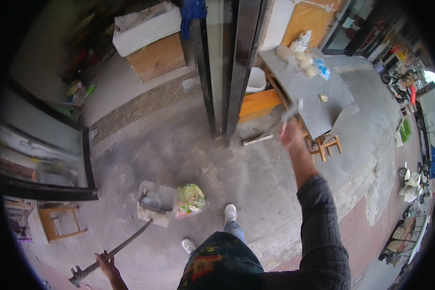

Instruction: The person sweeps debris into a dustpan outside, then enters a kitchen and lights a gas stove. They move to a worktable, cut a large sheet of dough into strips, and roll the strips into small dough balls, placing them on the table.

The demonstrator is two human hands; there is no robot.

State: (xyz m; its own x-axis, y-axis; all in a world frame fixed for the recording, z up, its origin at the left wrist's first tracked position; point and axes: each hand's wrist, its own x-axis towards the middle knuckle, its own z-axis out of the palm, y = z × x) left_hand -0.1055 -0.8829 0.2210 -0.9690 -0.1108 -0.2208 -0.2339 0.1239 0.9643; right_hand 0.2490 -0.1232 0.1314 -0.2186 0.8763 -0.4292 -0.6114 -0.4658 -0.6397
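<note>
Head view: my left hand (pixel 106 264) is wrapped round the long handle (pixel 129 240) of the dustpan (pixel 166 195), presumably so it reaches the floor (pixel 217 162) beside the rubbish bag (pixel 190 199). My right hand (pixel 290 134) grips a blurred grey thing (pixel 291 113) near the tabletop (pixel 337 99).

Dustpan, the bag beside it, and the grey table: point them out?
Dustpan (pixel 161 220): head view, on the pan's pale near wall.
Bag (pixel 190 199): head view, middle of its side.
Table (pixel 308 91): head view, bare part of the top.
</note>
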